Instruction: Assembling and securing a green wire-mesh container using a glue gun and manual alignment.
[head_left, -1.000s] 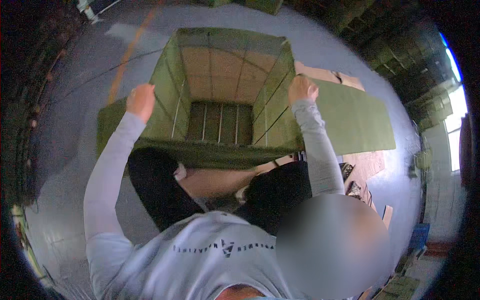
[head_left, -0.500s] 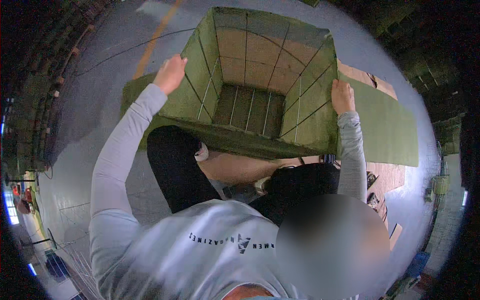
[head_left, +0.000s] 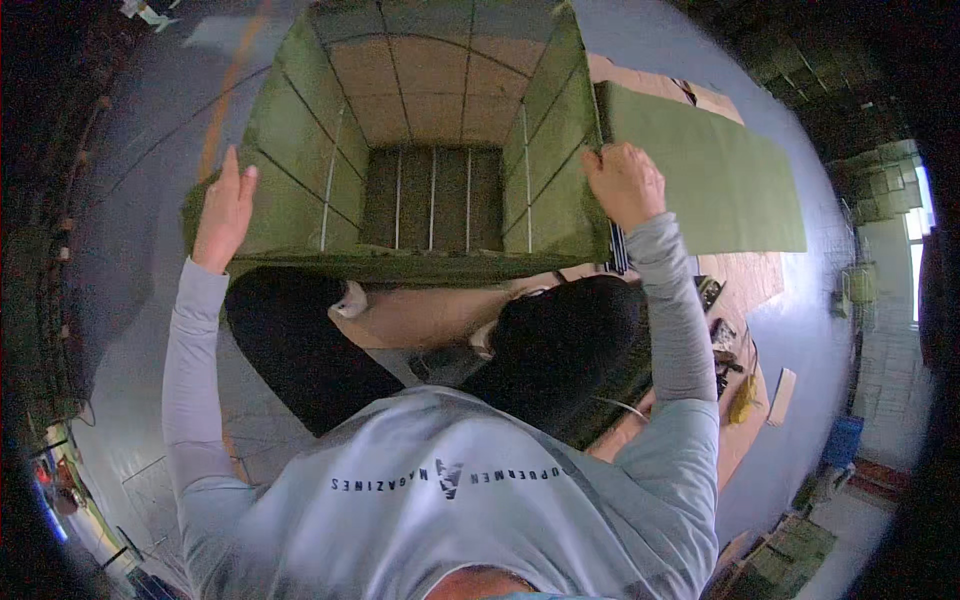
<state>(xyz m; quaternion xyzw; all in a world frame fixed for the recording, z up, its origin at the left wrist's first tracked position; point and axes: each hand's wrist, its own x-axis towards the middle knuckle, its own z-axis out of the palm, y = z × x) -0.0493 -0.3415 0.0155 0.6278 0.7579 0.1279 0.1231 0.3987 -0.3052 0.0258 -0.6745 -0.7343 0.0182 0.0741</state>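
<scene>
In front of my crossed legs stands an open box-like form (head_left: 300,185) with green walls, crossed by thin dark lines and pale rods. Its bottom (head_left: 417,200) is dark, with several pale rods running along it. My left hand (head_left: 228,210) lies along the outer left wall, fingers stretched out and thumb apart. At the right wall's edge, my right hand (head_left: 630,185) has bent fingers and its thumb against the wall; part of the grip is hidden.
A flat green panel (head_left: 710,175) lies to the right, over brown cardboard (head_left: 750,285). Small dark tools or parts (head_left: 727,345), a yellow item (head_left: 743,400) and a pale strip (head_left: 782,397) are by my right knee. An orange line (head_left: 232,90) marks the grey floor.
The green form has shifted left within the view. My left hand has slid down its wall, and its fingers have straightened. My right hand stays at the right wall's edge.
</scene>
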